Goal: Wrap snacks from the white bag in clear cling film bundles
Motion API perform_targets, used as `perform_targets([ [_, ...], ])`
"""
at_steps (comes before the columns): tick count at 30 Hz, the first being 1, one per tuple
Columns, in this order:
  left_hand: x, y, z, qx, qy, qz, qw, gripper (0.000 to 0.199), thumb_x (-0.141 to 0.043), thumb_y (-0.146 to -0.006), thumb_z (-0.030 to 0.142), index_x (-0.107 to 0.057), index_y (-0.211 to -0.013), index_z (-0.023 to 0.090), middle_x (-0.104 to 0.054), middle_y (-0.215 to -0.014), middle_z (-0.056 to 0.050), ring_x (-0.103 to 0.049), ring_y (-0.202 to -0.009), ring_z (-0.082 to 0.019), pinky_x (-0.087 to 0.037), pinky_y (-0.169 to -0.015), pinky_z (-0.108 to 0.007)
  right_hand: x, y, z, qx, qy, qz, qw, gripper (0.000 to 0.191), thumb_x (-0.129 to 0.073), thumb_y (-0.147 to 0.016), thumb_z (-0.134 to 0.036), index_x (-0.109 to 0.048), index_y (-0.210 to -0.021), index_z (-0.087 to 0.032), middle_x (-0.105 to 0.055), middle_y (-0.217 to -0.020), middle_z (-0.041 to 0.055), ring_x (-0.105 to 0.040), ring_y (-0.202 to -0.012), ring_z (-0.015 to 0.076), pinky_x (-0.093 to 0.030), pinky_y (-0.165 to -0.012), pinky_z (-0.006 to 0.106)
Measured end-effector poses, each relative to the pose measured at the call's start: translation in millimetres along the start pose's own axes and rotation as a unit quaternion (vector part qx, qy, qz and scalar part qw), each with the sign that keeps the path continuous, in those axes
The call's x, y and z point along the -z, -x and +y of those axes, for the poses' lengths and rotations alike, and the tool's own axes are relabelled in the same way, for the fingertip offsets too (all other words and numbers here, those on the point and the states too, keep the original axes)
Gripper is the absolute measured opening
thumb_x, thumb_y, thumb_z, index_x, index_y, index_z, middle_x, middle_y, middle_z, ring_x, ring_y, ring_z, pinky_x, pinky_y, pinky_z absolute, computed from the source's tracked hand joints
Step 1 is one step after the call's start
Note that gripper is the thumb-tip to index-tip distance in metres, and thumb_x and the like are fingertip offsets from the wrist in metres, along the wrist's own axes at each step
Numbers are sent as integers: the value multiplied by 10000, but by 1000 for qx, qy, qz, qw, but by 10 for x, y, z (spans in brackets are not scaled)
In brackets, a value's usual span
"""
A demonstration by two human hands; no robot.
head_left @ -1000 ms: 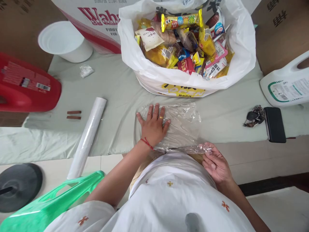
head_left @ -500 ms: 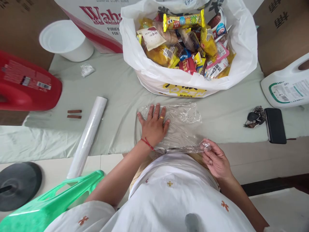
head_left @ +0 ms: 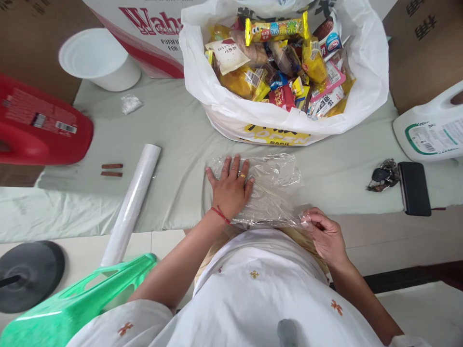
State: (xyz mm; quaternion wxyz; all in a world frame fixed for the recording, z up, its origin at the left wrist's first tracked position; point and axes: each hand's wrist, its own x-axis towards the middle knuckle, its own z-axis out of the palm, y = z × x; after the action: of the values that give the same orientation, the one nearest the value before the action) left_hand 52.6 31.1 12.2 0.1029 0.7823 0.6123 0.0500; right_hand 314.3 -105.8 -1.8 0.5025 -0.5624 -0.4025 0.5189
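Note:
A clear plastic bag (head_left: 275,188) lies flat and creased along the table's front edge. My left hand (head_left: 231,188) rests palm down on its left part, fingers spread. At the bag's lower right corner, my right hand (head_left: 323,231) pinches the thin plastic between thumb and fingers. Just behind the clear bag stands a white carrier bag (head_left: 224,113), wide open and filled with wrapped snacks (head_left: 282,62).
Left on the table (head_left: 181,130) are a plastic roll (head_left: 132,202), two brown strips (head_left: 112,169), a white tub (head_left: 123,72) and a red jug (head_left: 43,125). Keys (head_left: 383,174), a phone (head_left: 414,188) and a white jug (head_left: 430,127) lie right. A green stool (head_left: 72,299) stands lower left.
My right hand has shifted very slightly, still pinching the clear bag's corner. My left hand has stayed in place.

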Motion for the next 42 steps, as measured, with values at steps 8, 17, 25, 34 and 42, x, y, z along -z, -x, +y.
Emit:
perform_targets([
  [8,-5,-5,0,2,-3,-5,1000,595,-284,-1083,471,-403,-1627,260,-286,-1731,-110,-239,-1615,-347,-3,-1225,-792,113,130,-16,-35,90,-10,995,119,-705,-962,-354,-722,-978,-237,-588,-900,13,-472,-666,107,-379,-571,245],
  [17,6,-6,11,2,-5,-7,1000,595,-291,-1082,469,-389,-1633,266,-287,-1730,-112,-237,-1617,-347,-22,-1225,-793,142,200,-91,-95,134,-10,986,299,-690,-938,-524,-658,-941,-227,-505,-718,-27,-404,-595,112,-363,-554,256],
  [25,-18,-17,-70,-28,-13,-24,999,654,-266,-1078,536,-322,-1661,245,-227,-1744,-132,-176,-1634,-352,15,-1208,-810,295,363,-144,-312,-25,1,950,432,-824,-821,-571,-620,-947,-211,-349,-609,-90,-247,-523,63,-199,-481,213],
  [34,-16,-54,-89,-27,-11,-24,999,657,-273,-1077,538,-305,-1666,250,-223,-1747,-123,-178,-1634,-349,4,-1218,-801,22,263,-154,-316,-145,-8,938,623,-923,-671,-582,-684,-1148,-260,-692,-937,35,-271,-506,40,-159,-441,222],
  [42,45,-179,-165,-51,1,-43,998,650,-260,-1078,549,-301,-1666,275,-218,-1753,-101,-164,-1637,-349,21,-1218,-802,88,212,-128,-315,-40,50,947,522,-954,-605,-564,-700,-836,-171,-629,-668,-13,-263,-460,30,-173,-443,221],
])
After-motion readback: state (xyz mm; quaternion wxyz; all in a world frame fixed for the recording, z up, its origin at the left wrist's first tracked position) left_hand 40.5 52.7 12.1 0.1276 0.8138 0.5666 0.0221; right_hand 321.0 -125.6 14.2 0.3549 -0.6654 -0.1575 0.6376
